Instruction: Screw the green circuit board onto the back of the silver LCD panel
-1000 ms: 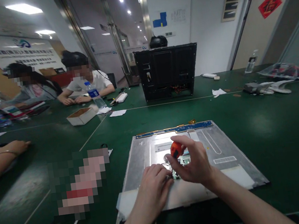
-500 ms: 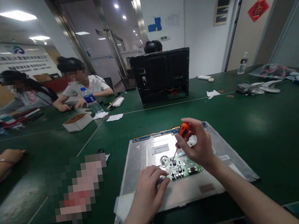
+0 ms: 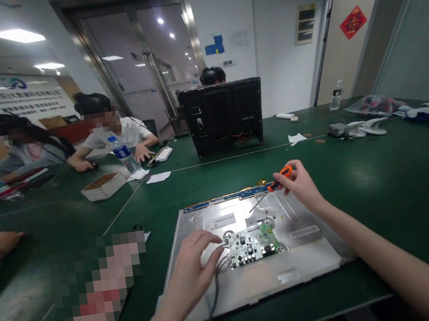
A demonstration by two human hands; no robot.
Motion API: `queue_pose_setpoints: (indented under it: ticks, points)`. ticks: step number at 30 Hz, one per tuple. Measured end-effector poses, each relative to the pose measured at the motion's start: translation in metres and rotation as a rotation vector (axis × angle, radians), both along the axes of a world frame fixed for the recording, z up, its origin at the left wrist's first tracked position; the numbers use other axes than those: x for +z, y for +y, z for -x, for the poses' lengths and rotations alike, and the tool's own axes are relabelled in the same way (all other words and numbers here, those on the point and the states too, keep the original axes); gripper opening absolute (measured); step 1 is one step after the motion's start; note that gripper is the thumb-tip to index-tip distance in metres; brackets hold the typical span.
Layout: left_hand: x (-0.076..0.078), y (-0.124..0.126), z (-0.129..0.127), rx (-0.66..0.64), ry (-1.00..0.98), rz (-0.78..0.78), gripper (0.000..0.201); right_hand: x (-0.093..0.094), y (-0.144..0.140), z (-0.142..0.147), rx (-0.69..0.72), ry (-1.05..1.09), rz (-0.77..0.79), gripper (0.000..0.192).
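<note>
Head view: screwdriver (image 3: 281, 176) pinched in right hand (image 3: 300, 186), orange handle up, tip hanging over metal panel (image 3: 309, 253) near its blue top edge. Left hand (image 3: 191, 271) lies loose, fingers spread, touching wires beside green circuit board (image 3: 253, 243); grasping nothing. Risk, as judged: tip could scratch panel or slip onto board; left fingers could tug wires. Panel flat on green bench (image 3: 391, 179).
</note>
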State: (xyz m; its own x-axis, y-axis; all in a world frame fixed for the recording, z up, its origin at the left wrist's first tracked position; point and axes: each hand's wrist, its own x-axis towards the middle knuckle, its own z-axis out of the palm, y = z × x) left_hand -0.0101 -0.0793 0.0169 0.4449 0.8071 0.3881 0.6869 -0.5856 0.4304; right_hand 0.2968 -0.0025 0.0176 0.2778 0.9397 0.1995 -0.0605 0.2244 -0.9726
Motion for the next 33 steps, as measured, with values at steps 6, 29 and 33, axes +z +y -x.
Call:
queue_pose_setpoints:
  ticks: [6, 29, 33]
  points:
    - [0.025, 0.035, -0.042, -0.115, 0.07, 0.051, 0.009, -0.017, 0.026, -0.02, 0.01, 0.157, 0.18, 0.041]
    - [-0.011, 0.123, -0.133, -0.3, 0.238, 0.429, 0.005, -0.043, 0.034, -0.042, 0.129, 0.357, 0.263, 0.055]
    - [-0.008, 0.116, -0.125, -0.328, 0.217, 0.427, 0.009, -0.044, 0.035, -0.042, 0.129, 0.355, 0.246, 0.059]
